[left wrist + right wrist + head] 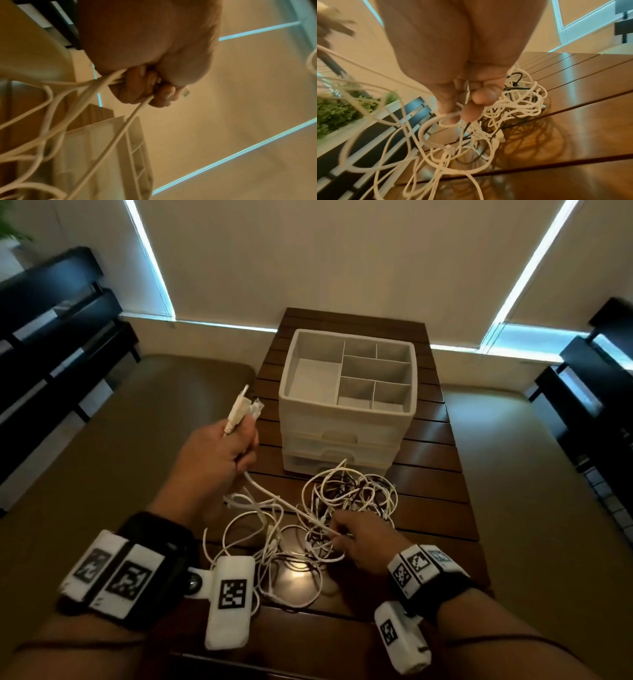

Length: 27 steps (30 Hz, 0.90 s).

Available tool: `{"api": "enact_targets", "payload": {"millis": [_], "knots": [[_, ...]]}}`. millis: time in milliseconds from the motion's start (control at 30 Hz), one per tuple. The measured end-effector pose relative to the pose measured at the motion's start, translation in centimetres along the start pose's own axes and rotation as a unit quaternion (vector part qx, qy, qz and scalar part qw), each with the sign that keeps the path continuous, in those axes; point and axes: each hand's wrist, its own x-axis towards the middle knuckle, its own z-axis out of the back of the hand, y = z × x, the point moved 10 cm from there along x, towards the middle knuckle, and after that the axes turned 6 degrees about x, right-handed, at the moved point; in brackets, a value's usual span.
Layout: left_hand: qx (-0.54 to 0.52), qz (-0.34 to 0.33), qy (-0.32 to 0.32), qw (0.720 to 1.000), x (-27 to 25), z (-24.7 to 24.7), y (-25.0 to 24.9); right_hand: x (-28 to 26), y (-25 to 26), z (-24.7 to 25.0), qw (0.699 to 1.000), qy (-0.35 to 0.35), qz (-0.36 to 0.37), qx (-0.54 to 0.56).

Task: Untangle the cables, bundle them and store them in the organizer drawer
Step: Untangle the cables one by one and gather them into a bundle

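A tangle of white and black cables point(346, 501) point(513, 105) lies on the wooden slatted table point(431, 484) in front of the white organizer point(346, 392), whose drawers are closed. My left hand point(219, 453) point(147, 86) is raised left of the organizer and grips several white cable ends, their connectors point(239, 409) sticking up from my fist. White strands point(106, 129) run down from it to the heap. My right hand point(356, 535) point(465, 108) sits on the near side of the tangle and pinches a white cable loop point(436, 119).
The organizer's top tray point(376, 371) has several open compartments with nothing in them. Dark slatted benches point(58, 337) stand at the left and right point(589, 378). A planter with green leaves point(337, 112) shows beyond the table's left edge. Beige floor surrounds the table.
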Motion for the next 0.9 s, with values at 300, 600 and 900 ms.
{"api": "enact_targets", "payload": {"millis": [300,600,900], "knots": [[0.303,-0.154,-0.124,0.932,-2.3,5.1,-9.1,-0.2,5.0,6.5,0.988,-0.131,0.081,0.0],[0.267,-0.082,0.047,0.959,-0.4,-5.0,-1.0,-0.9,10.5,9.8,0.976,-0.156,0.148,0.047],[0.167,-0.051,-0.049,0.983,0.4,-1.3,-0.9,0.5,3.3,6.0,0.991,-0.094,0.028,0.086]]}}
